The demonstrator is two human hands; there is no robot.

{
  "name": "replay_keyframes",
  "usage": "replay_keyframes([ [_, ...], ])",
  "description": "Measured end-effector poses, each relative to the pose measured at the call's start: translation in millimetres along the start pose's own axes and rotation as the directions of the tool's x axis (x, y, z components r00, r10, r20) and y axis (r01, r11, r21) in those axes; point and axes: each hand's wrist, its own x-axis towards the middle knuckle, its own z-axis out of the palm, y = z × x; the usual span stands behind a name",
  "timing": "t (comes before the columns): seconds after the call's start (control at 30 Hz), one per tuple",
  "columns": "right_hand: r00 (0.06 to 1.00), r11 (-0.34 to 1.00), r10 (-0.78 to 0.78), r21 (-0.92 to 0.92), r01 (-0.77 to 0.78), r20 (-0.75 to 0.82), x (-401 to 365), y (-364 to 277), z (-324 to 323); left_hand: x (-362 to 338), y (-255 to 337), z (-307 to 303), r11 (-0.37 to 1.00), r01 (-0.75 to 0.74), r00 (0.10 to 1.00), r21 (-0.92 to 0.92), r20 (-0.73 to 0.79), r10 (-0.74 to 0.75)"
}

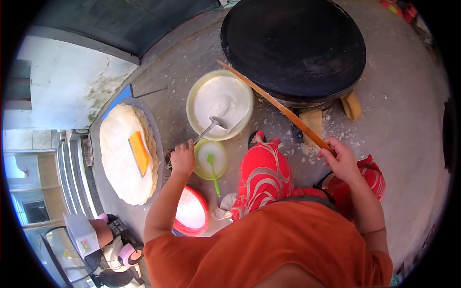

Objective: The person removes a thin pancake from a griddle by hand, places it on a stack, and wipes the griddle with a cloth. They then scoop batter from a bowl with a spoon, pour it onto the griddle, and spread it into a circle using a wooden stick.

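My left hand (pixel 183 157) grips the handle of a metal ladle (pixel 211 127) whose bowl rests in the white batter of a yellow basin (pixel 194 94). My right hand (pixel 340 158) holds the near end of a long wooden stick (pixel 273 102) that reaches up to the left edge of a large round black griddle (pixel 294 45). A small yellow bowl (pixel 221 168) with a green spoon (pixel 213 174) sits just right of my left hand.
A stack of thin flat pancakes (pixel 120 158) with an orange scraper (pixel 139 152) lies on a round tray at left. A red-rimmed bowl (pixel 193 211) stands near my left elbow. Wooden blocks (pixel 352 105) prop the griddle. My knees in red patterned cloth (pixel 264 175) are below.
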Motion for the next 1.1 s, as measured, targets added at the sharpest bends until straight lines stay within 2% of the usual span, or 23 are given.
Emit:
replay_keyframes([
  [0.13,0.997,0.998,0.061,0.023,-0.062,0.037,0.6,-5.0,0.8,1.5,3.6,20.8,0.987,0.105,0.981,-0.119,0.173,-0.084],
  [0.17,0.997,0.998,0.061,0.021,-0.062,0.036,0.8,-5.1,1.1,9.1,9.7,42.0,0.957,0.140,0.943,-0.256,0.328,-0.050],
  [0.2,0.998,0.998,0.062,0.017,-0.062,0.034,0.9,-5.1,1.1,17.7,18.2,61.1,0.905,0.191,0.884,-0.381,0.467,0.010],
  [0.27,0.999,0.999,0.031,-0.021,-0.031,0.018,2.5,-1.6,2.2,40.4,52.6,83.5,0.587,0.545,0.766,-0.598,0.641,-0.058],
  [0.3,1.000,0.998,0.000,-0.057,0.001,0.010,2.5,-0.5,2.7,51.0,67.4,80.9,0.587,0.541,0.767,-0.601,0.640,-0.051],
  [0.33,1.000,0.998,0.003,-0.063,-0.003,0.010,1.8,-1.6,3.3,60.9,81.2,78.0,0.178,0.748,0.647,-0.639,0.762,0.014],
  [0.37,1.000,0.998,0.003,-0.070,-0.002,0.013,2.4,-3.5,4.2,71.6,88.0,75.5,-0.251,0.829,0.542,-0.500,0.828,0.144],
  [0.4,1.000,0.997,0.003,-0.076,-0.002,0.014,3.8,-5.4,4.1,82.1,90.2,73.6,-0.252,0.827,0.547,-0.503,0.824,0.149],
  [0.43,1.000,0.997,0.006,-0.079,-0.005,0.011,4.5,-6.2,4.5,88.7,91.7,72.7,-0.544,0.798,0.472,-0.259,0.829,0.299],
  [0.47,1.000,0.997,0.021,-0.078,-0.020,0.012,6.1,-6.8,4.8,92.6,93.0,72.4,-0.734,0.678,0.433,0.050,0.779,0.453],
  [0.5,0.999,0.996,0.036,-0.076,-0.035,0.014,7.2,-6.8,5.1,92.4,91.8,65.1,-0.732,0.679,0.432,0.051,0.779,0.455],
  [0.53,0.999,0.996,0.037,-0.076,-0.036,0.013,7.8,-6.3,5.4,90.2,87.8,50.3,-0.785,0.574,0.484,0.235,0.676,0.556],
  [0.57,0.999,0.997,0.040,-0.073,-0.039,0.018,8.8,-6.0,5.5,88.4,83.3,38.1,-0.782,0.460,0.551,0.421,0.555,0.623],
  [0.7,0.997,0.995,0.073,-0.066,-0.070,0.036,11.7,-9.7,6.0,84.8,55.1,23.3,-0.804,0.460,0.626,0.377,0.505,0.594],
  [0.77,0.997,0.996,0.071,-0.065,-0.069,0.034,10.8,-8.6,5.3,85.6,39.1,21.3,-0.856,0.517,0.656,0.011,0.638,0.404],
  [0.8,0.997,0.996,0.071,-0.059,-0.069,0.027,11.2,-7.5,4.8,85.5,35.2,10.9,-0.812,0.545,0.639,-0.209,0.731,0.240],
  [0.83,0.997,0.996,0.070,-0.058,-0.068,0.027,11.5,-6.4,4.4,87.1,26.1,25.7,-0.719,0.588,0.674,-0.372,0.717,0.180],
  [0.9,0.998,0.996,0.066,-0.055,-0.065,0.022,11.8,-4.4,4.0,90.0,15.5,47.4,-0.417,0.566,0.741,-0.711,0.660,-0.121],
  [0.93,0.997,0.996,0.067,-0.055,-0.066,0.023,11.6,-3.3,3.8,94.1,12.4,62.7,-0.416,0.567,0.740,-0.711,0.661,-0.121],
  [0.97,0.998,0.996,0.057,-0.071,-0.055,0.021,11.6,-2.2,3.8,100.1,9.9,78.3,0.072,0.543,0.803,-0.837,0.492,-0.336],
  [1.0,0.999,0.995,0.046,-0.089,-0.044,0.019,12.4,-2.0,4.1,106.1,8.1,85.7,0.550,0.458,0.873,-0.699,0.235,-0.427],
  [1.03,0.999,0.995,0.043,-0.091,-0.041,0.019,13.1,-2.8,4.6,110.4,10.5,68.8,0.548,0.457,0.873,-0.701,0.234,-0.429],
  [1.1,0.996,0.992,0.089,-0.092,-0.087,0.027,14.0,-6.3,5.3,121.9,23.0,36.6,0.603,0.610,0.792,-0.514,0.412,-0.450],
])
